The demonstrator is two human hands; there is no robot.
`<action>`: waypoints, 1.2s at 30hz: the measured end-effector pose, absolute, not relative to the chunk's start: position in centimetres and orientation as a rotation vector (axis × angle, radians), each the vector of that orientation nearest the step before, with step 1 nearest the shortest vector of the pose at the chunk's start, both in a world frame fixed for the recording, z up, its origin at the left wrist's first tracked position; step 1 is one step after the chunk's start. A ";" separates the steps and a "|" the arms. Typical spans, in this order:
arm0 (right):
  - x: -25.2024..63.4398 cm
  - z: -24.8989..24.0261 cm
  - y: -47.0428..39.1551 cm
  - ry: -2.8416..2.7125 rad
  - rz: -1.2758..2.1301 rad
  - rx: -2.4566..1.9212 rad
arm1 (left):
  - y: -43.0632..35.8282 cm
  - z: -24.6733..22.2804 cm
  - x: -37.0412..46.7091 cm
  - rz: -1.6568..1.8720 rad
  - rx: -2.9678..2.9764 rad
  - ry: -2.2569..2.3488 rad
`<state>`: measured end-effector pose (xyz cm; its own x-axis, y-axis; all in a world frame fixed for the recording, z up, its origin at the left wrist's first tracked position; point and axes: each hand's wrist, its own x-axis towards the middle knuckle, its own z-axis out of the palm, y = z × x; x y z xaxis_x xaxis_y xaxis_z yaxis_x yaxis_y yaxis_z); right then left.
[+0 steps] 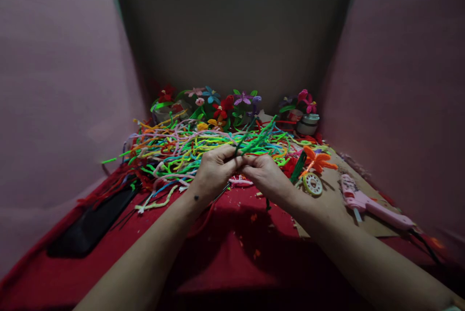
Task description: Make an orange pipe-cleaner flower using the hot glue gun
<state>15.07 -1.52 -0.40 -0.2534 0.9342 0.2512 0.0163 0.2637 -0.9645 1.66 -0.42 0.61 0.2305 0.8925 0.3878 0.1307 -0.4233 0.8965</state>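
Note:
My left hand (218, 168) and my right hand (263, 170) meet above the front of the table, fingers closed in a pinch. Between them they grip green pipe cleaners (259, 139), whose dark and bright green ends stick up past the fingertips. A dark green end also hangs below my right hand. Behind the hands lies a tangled heap of multicoloured pipe cleaners (181, 144). Just right of my right hand are an orange pipe-cleaner flower (317, 160), a dark green looped piece (298, 166) and a round yellow-rimmed dial with holes (313, 184).
A pink glue gun (378, 208) lies on a cardboard sheet (332, 214) at right, its cord trailing off. A black phone-like slab (92, 224) rests at left on the red cloth (225, 262). Finished flowers (220, 107) and a lidded jar (308, 124) stand at the back. Pale fabric walls flank the table.

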 end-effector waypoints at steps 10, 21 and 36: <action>14.2 -0.4 -2.7 -1.238 1.514 -0.858 | 0.9 2.1 0.9 1.502 0.759 0.745; 14.8 -0.8 -2.7 -1.153 1.860 -0.737 | 1.7 3.4 -1.5 1.757 0.845 0.680; 15.7 -0.3 -1.7 -1.024 1.769 -0.601 | 1.6 2.2 -1.8 1.197 1.003 0.759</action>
<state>15.75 -1.66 -0.31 -0.4092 0.9112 0.0488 -0.4963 -0.1773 -0.8498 -1.85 1.63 2.18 0.2237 0.9741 0.0326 -0.3854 0.0577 0.9209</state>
